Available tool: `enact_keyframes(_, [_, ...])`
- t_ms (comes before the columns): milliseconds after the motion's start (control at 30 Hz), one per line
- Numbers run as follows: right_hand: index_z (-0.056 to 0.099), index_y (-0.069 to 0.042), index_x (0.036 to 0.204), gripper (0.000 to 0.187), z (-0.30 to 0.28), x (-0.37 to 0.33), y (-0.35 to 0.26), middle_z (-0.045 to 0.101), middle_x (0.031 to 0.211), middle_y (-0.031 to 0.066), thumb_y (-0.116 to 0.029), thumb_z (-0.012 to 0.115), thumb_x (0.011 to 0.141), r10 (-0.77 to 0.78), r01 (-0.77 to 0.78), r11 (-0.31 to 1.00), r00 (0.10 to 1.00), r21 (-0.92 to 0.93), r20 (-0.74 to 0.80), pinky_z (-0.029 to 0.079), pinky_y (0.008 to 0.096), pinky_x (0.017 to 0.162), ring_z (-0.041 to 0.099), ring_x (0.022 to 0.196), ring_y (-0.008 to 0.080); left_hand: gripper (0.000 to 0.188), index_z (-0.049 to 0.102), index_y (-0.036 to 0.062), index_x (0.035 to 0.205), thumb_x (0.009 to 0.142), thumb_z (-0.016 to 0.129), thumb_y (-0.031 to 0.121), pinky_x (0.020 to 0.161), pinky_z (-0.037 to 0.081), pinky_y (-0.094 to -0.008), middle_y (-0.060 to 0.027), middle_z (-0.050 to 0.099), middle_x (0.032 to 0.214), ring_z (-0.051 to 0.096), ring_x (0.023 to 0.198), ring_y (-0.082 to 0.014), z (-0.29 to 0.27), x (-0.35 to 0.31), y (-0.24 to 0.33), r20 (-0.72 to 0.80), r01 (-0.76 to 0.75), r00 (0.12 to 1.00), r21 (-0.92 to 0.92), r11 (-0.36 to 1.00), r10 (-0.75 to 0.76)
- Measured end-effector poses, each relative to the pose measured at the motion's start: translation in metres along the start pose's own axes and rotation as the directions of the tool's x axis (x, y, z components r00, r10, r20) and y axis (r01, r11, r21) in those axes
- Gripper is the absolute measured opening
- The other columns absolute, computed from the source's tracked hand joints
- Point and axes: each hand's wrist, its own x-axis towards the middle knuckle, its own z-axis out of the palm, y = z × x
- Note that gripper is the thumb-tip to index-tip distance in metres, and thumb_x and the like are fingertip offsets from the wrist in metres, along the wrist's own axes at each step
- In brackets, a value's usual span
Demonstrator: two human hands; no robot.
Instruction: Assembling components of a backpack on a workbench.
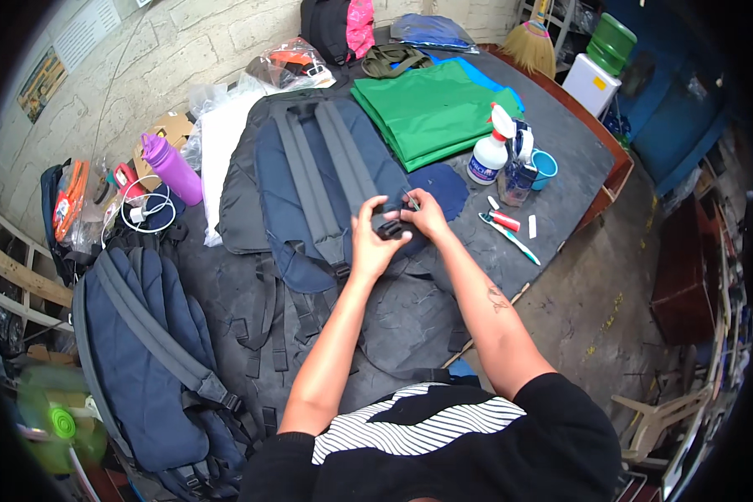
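A navy backpack with grey shoulder straps lies on the dark table, straps facing up. Over its lower right edge, my left hand pinches a small black plastic buckle. Close against it, my right hand has its fingers closed around a thin, slender item whose kind I cannot make out. Just beyond that hand lies a dark blue cloth piece. Loose black webbing straps hang from the pack's near side.
A second navy backpack stands at the left. Green folded fabric lies at the back. To the right are a spray bottle, a teal cup and a toothbrush. A purple bottle stands far left.
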Motion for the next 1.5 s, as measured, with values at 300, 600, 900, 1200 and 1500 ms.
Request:
enact_keyframes(300, [0.062, -0.005, 0.102, 0.022, -0.057, -0.067, 0.000, 0.054, 0.107, 0.0144, -0.008, 0.059, 0.080, -0.263, 0.060, 0.909, 0.850, -0.412, -0.457, 0.040, 0.0415, 0.085, 0.051, 0.098, 0.0331, 0.027, 0.060, 0.0015, 0.106, 0.079, 0.057, -0.001, 0.093, 0.043, -0.0351, -0.0138, 0.056, 0.112, 0.056, 0.106, -0.0284, -0.019, 0.000, 0.053, -0.167, -0.221, 0.952, 0.200, 0.954, 0.256])
enact_keyframes(600, [0.061, -0.007, 0.095, 0.022, -0.131, -0.063, 0.038, 0.059, 0.102, 0.0130, -0.015, 0.068, 0.075, 0.076, -0.441, 0.661, 0.845, -0.608, -0.530, 0.037, 0.0509, 0.089, 0.050, 0.103, 0.0362, 0.030, 0.063, 0.0034, 0.104, 0.078, 0.066, 0.017, 0.087, 0.044, -0.0420, -0.0202, 0.060, 0.099, 0.057, 0.097, -0.0347, 0.036, 0.060, -0.020, 0.081, -0.057, 0.997, 0.749, 0.660, -0.006])
enact_keyframes(900, [0.041, -0.009, 0.119, 0.046, -0.033, -0.079, -0.070, 0.055, 0.086, 0.0051, 0.001, 0.053, 0.075, 0.078, 0.001, 0.653, 0.995, 0.757, -0.069, 0.035, 0.0201, 0.044, 0.044, 0.054, 0.0074, 0.027, 0.053, 0.0042, 0.067, 0.081, 0.068, 0.022, 0.062, 0.045, -0.0356, -0.0078, 0.055, 0.063, 0.053, 0.064, -0.0172, 0.026, 0.076, -0.036, -0.079, 0.396, 0.917, 0.095, 0.913, -0.390])
enact_keyframes(1200, [0.049, -0.003, 0.103, 0.039, 0.040, -0.061, -0.078, 0.059, 0.102, 0.0202, -0.040, 0.050, 0.090, 0.048, -0.082, 0.992, 0.953, -0.101, -0.297, 0.044, 0.0434, 0.079, 0.058, 0.092, 0.0396, 0.028, 0.050, 0.0103, 0.071, 0.094, 0.056, 0.024, 0.055, 0.033, -0.0236, 0.0055, 0.046, 0.067, 0.037, 0.061, -0.0052, 0.023, 0.052, -0.073, -0.008, 0.299, 0.892, -0.740, 0.602, -0.452])
enact_keyframes(1500, [0.051, -0.008, 0.089, 0.026, 0.051, -0.060, -0.066, 0.058, 0.087, 0.0114, -0.024, 0.066, 0.076, -0.063, -0.027, 0.977, 0.909, -0.210, -0.411, 0.046, 0.0473, 0.065, 0.061, 0.077, 0.0353, 0.025, 0.048, 0.0094, 0.077, 0.096, 0.052, 0.025, 0.053, 0.039, -0.0249, 0.0035, 0.047, 0.068, 0.042, 0.060, -0.0070, 0.028, 0.046, -0.069, -0.035, 0.307, 0.882, -0.713, 0.630, -0.470])
